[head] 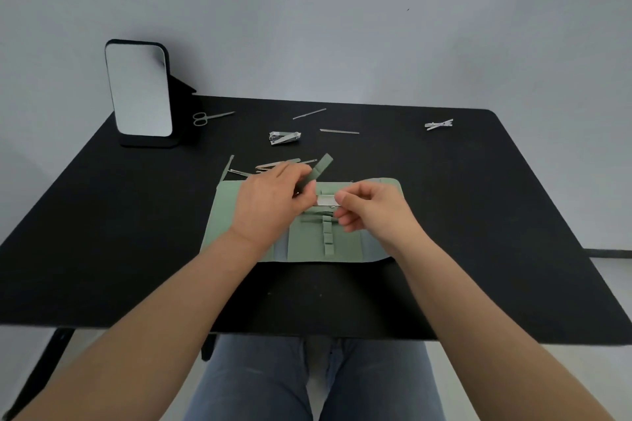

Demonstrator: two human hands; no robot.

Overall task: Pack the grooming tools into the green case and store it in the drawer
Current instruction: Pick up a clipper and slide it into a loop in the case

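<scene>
The green case (pixel 372 188) lies open and flat on the black table (pixel 102 232), with a row of loops down its middle. My left hand (pixel 270 205) pinches a green strap (pixel 321 167) of the case and lifts it up. My right hand (pixel 372 212) holds a flat silver tool (pixel 326 202) over the loops, its far end under my left fingers. Loose tools lie beyond the case: a small pile of tweezers and picks (pixel 277 165), a nail clipper (pixel 285 138), two thin files (pixel 309 113) (pixel 339 131), scissors (pixel 208 118) and another clipper (pixel 438 124).
A standing mirror (pixel 140 92) on a black base is at the table's back left corner. My legs in jeans (pixel 307 383) show below the table's front edge. A pale wall rises behind the table. No drawer is in view.
</scene>
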